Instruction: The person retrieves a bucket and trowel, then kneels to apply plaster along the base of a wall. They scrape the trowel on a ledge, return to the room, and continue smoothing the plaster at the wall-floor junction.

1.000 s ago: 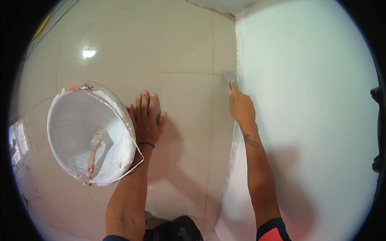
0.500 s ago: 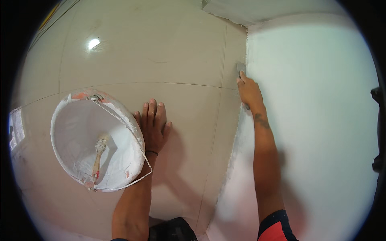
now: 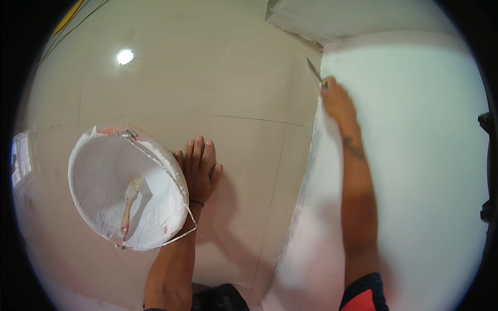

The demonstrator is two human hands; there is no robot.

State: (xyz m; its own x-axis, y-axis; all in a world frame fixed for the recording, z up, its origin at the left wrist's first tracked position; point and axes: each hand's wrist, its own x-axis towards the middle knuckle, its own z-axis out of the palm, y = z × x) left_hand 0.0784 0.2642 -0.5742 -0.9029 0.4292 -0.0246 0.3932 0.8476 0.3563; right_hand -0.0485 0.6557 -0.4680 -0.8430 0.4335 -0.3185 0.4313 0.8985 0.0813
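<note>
My left hand [image 3: 199,171] lies flat on the tiled floor [image 3: 207,88], fingers spread a little, touching the rim of a white paint-coated bucket [image 3: 83,179]. Inside the bucket lies a paintbrush [image 3: 127,202]. My right hand [image 3: 336,101] reaches far forward along the foot of the white wall [image 3: 415,155], shut on a narrow metal scraper [image 3: 314,71] whose blade points up along the seam between wall and floor.
A wire handle [image 3: 179,236] hangs over the bucket's right side. White plaster smears run along the wall's lower edge [image 3: 306,197]. A ceiling lamp's reflection [image 3: 124,56] shines on the tiles. A dark object [image 3: 487,124] sits at the right rim.
My right hand has slid forward along the wall's base with the scraper. The view has tilted, so bucket and left hand appear lower; the left hand stays flat on the floor.
</note>
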